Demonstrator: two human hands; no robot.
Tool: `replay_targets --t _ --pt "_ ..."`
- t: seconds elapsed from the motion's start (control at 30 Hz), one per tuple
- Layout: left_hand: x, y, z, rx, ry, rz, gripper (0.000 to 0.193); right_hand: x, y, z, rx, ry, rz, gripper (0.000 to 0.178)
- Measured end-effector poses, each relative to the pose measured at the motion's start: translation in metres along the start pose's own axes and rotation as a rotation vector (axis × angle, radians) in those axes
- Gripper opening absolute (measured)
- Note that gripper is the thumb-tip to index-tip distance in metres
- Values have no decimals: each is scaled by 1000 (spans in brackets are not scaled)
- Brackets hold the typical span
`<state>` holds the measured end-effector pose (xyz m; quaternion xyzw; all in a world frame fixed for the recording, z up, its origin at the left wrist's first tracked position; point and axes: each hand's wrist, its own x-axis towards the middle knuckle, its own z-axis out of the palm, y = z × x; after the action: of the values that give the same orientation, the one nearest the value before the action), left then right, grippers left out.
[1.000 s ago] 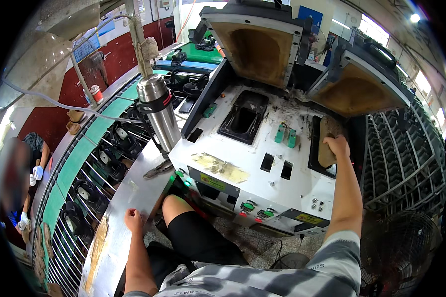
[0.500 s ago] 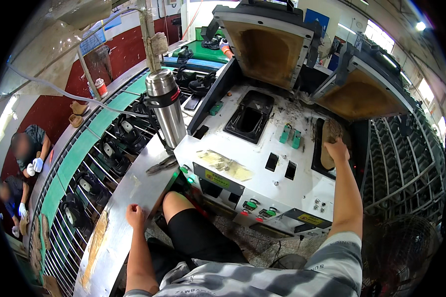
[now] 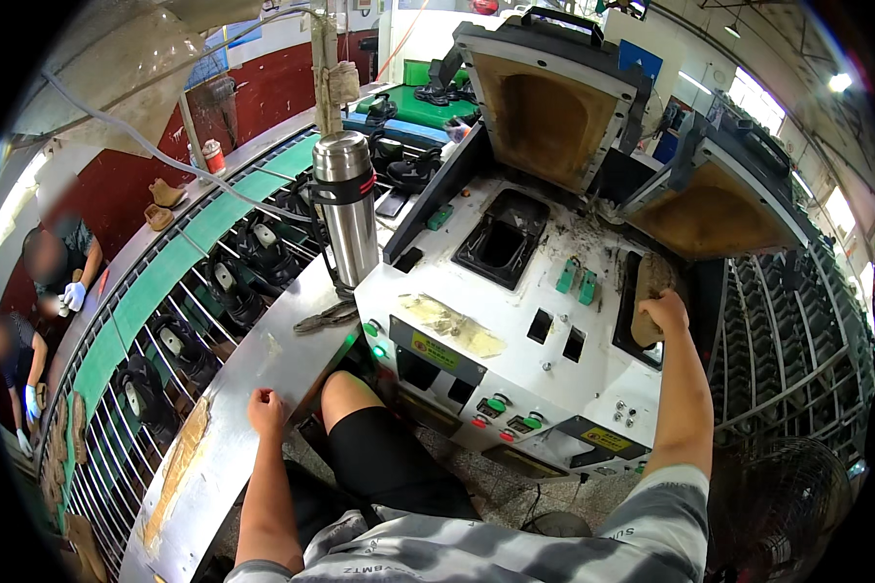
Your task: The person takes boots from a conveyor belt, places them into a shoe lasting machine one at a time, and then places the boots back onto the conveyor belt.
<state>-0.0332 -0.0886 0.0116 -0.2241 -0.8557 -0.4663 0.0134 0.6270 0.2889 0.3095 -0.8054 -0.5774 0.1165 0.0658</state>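
Observation:
My right hand [image 3: 665, 313] is closed around the side of a long tan shoe [image 3: 644, 328], which lies over the dark right-hand well [image 3: 625, 335] of a white machine [image 3: 437, 282]. The palm hides part of the shoe. Above that well, a lid with a brown pad [image 3: 715, 209] stands raised. My left hand [image 3: 265, 410] is loosely curled over the metal bench [image 3: 253, 364], with nothing visible in it. The left well [image 3: 501, 238] of the machine holds no shoe, and its padded lid [image 3: 549, 117] is also up.
A steel thermos [image 3: 350, 228] stands on the bench beside crumpled gloves [image 3: 327, 318]. Black shoe forms [image 3: 173, 348] line a roller conveyor with a green strip [image 3: 131, 321]. Two gloved co-workers [image 3: 73, 291] are across it. A fan [image 3: 787, 505] and a metal rack [image 3: 787, 330] stand right.
The whole view has shifted slightly, so the machine sits farther right. My right hand stays on the shoe and my left stays curled. The co-workers' hands have moved a little.

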Motion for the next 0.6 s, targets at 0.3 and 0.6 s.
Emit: replay_targets --t 0.3,0.6 --pt "-66 90 82 -516 -348 192 10 -56 76 72 218 571 -339 45" --pt "-288 263 167 -279 -1554 862 25 -228 192 205 1641 739 703 20"
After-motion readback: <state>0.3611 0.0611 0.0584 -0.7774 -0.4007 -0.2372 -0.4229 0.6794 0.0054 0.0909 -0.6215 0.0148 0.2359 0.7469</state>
